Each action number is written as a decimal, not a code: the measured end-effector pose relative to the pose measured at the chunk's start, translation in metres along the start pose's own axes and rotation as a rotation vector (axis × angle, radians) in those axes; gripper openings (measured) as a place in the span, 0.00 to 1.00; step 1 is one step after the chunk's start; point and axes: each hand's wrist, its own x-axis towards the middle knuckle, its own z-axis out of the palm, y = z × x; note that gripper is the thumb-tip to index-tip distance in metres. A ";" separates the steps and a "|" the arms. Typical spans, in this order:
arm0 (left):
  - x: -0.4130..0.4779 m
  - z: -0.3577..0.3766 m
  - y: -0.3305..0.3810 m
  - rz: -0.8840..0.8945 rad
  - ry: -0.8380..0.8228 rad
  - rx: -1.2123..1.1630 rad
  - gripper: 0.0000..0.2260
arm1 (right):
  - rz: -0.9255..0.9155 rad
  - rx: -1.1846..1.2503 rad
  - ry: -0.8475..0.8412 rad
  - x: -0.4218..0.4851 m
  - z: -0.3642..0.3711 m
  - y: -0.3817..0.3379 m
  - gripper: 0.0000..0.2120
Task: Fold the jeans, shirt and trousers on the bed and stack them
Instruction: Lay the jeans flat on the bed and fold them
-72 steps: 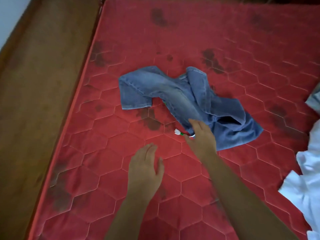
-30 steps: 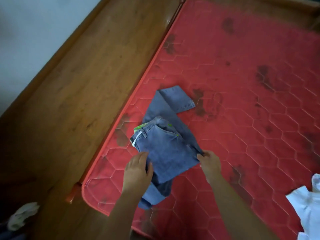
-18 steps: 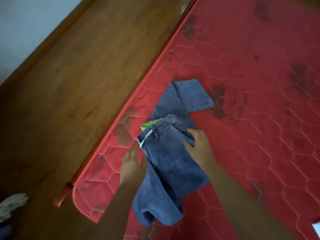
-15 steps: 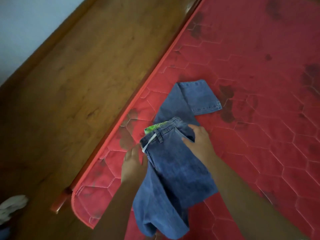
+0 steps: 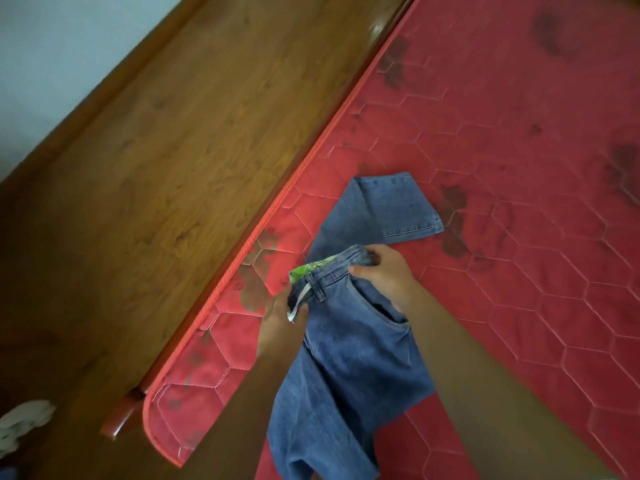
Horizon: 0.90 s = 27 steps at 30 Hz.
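The blue jeans [image 5: 349, 358] lie partly doubled over near the left edge of the red mattress [image 5: 519, 168]. One leg end points up and right, and the waistband with its green inner label faces the mattress edge. My left hand [image 5: 280, 317] grips the waistband's left corner by the white tag. My right hand [image 5: 384, 275] pinches the waistband's right end. The lower part of the jeans hangs bunched toward me. The shirt and trousers are out of view.
A brown wooden bed frame [image 5: 180, 174] runs along the mattress's left side, with a pale wall [image 5: 52, 46] beyond. A whitish cloth [image 5: 20, 424] lies at the bottom left, off the bed.
The jeans went from a crumpled heap at mid-mattress to lying near the left edge. Both hands have since slid up from the body of the jeans to grip the waistband.
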 end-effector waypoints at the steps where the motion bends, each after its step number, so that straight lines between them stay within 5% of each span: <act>1: -0.006 -0.005 0.006 0.003 -0.004 -0.008 0.22 | -0.045 0.006 -0.003 -0.014 -0.002 -0.009 0.17; 6: -0.042 -0.040 0.056 0.100 -0.034 0.054 0.25 | -0.271 -0.055 -0.009 -0.092 -0.030 -0.054 0.18; 12: -0.099 -0.079 0.145 0.519 -0.130 0.049 0.27 | -0.436 -0.243 0.036 -0.190 -0.091 -0.107 0.17; 16: -0.147 -0.097 0.205 0.856 -0.277 -0.040 0.18 | -0.504 -0.232 0.181 -0.256 -0.135 -0.136 0.18; 23: -0.218 -0.119 0.293 1.049 -0.264 -0.019 0.24 | -0.665 -0.234 0.388 -0.380 -0.205 -0.198 0.21; 27: -0.260 -0.130 0.340 1.191 -0.268 -0.081 0.17 | -0.760 -0.206 0.573 -0.436 -0.237 -0.225 0.23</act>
